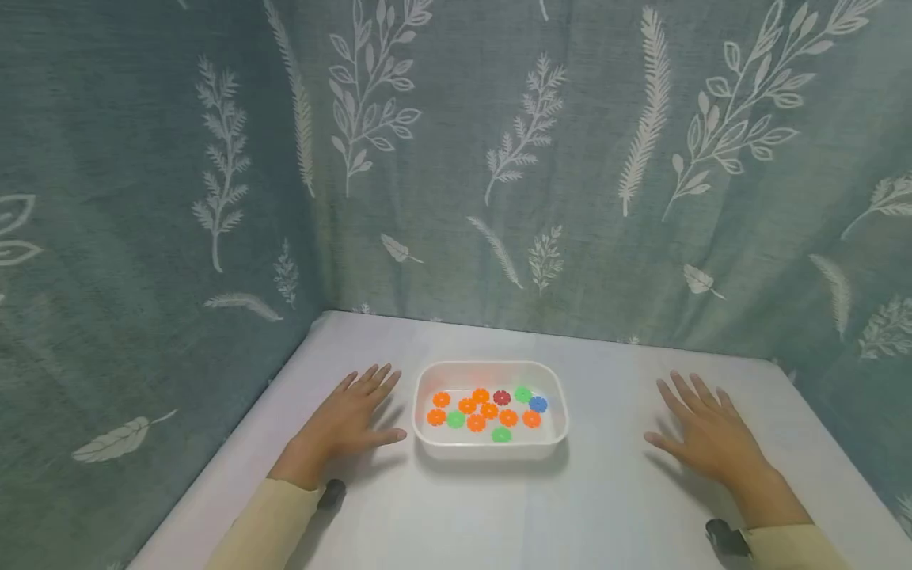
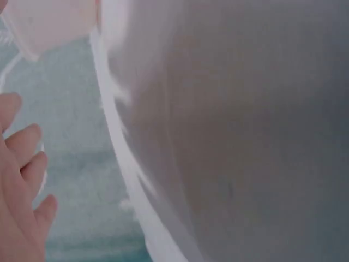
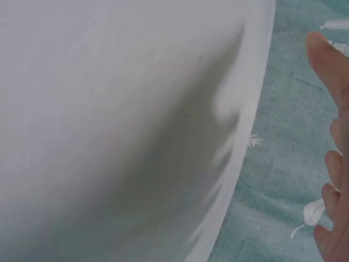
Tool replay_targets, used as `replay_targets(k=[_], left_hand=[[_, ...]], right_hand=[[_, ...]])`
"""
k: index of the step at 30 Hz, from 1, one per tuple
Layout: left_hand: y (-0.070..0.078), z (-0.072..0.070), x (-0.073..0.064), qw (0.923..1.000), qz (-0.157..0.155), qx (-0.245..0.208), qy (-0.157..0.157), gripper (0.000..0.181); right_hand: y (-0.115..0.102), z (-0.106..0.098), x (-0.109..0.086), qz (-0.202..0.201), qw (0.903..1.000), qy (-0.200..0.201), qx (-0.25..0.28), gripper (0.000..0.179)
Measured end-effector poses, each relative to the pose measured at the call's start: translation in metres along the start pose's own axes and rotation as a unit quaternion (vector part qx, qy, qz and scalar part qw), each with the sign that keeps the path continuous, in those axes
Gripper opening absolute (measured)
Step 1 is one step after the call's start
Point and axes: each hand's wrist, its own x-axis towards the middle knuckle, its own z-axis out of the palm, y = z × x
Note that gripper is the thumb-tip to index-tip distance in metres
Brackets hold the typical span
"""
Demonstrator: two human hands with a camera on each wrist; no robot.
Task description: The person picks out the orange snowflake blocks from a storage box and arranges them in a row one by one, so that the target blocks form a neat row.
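Leaf-patterned fabric [image 1: 442, 245] backs a white-covered counter [image 1: 613, 412] bearing a smooth, round-cornered white tray [image 1: 492, 452]. Left hand [image 1: 356, 416] and right hand [image 1: 712, 437] spread empty on either side, seemingly at a ready pause; lifting the notched, flower-shaped discs [image 1: 488, 411] lying inside would likely call for a fingertip pinch.

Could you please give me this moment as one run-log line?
left hand: holds nothing, beside white tray | right hand: holds nothing, farther from tray | flower-shaped pieces: inside tray, mostly orange
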Motion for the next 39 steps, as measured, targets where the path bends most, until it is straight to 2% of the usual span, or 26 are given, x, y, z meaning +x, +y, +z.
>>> replay_targets(k=[6,13,23,27,32,39], left_hand=[[0.011,-0.001,0.009,0.9993,-0.014,-0.007,-0.035,0.104],[0.020,-0.004,0.018,0.9983,-0.026,-0.014,-0.050,0.109],[0.035,0.005,0.030,0.9909,-0.088,-0.057,-0.084,0.117],[0.036,0.007,0.034,0.9909,-0.095,-0.056,-0.077,0.114],[0.032,0.011,0.037,0.9889,-0.093,-0.074,-0.089,0.113],[0.032,0.007,0.047,0.9795,-0.105,-0.141,-0.099,0.110]], right_hand=[[-0.015,0.000,0.022,-0.002,0.9997,-0.010,0.022,0.089],[-0.034,0.001,0.044,-0.009,0.9994,-0.005,0.034,0.085],[-0.056,0.012,0.064,-0.021,0.9983,-0.003,0.054,0.082],[-0.057,0.017,0.065,-0.022,0.9977,0.010,0.064,0.077],[-0.064,0.024,0.069,-0.026,0.9962,0.010,0.082,0.074],[-0.080,0.027,0.087,-0.010,0.9933,0.002,0.116,0.068]])
